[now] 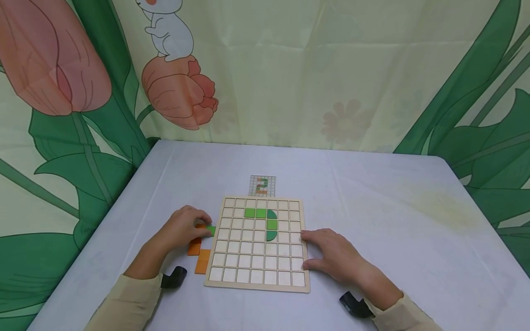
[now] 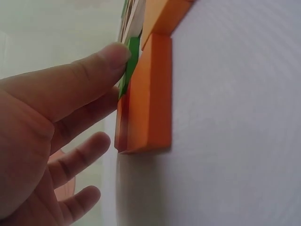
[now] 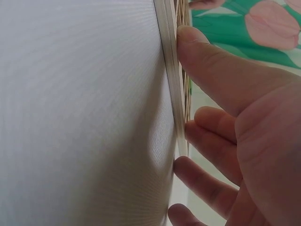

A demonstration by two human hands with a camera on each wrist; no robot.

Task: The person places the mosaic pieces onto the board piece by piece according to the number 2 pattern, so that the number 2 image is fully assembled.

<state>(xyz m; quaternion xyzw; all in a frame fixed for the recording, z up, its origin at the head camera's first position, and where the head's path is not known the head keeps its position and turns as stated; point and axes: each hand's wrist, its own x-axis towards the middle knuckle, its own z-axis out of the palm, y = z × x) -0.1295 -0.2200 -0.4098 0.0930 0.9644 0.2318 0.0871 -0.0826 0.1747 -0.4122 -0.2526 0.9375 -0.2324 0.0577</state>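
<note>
My left hand is at the left edge of a wooden grid board, its thumb and index finger pinching a green tile. Just under that tile lie orange tiles, partly hidden by the hand in the head view. On the board, green square tiles and dark green curved tiles form a hooked shape in the upper rows. Along the board's right edge, my right hand rests with thumb and fingertips spread, touching the frame.
A small card with a coloured grid pattern lies just behind the board. More orange tiles sit beside the board's lower left side. The white-covered table backs onto a curtain printed with flowers.
</note>
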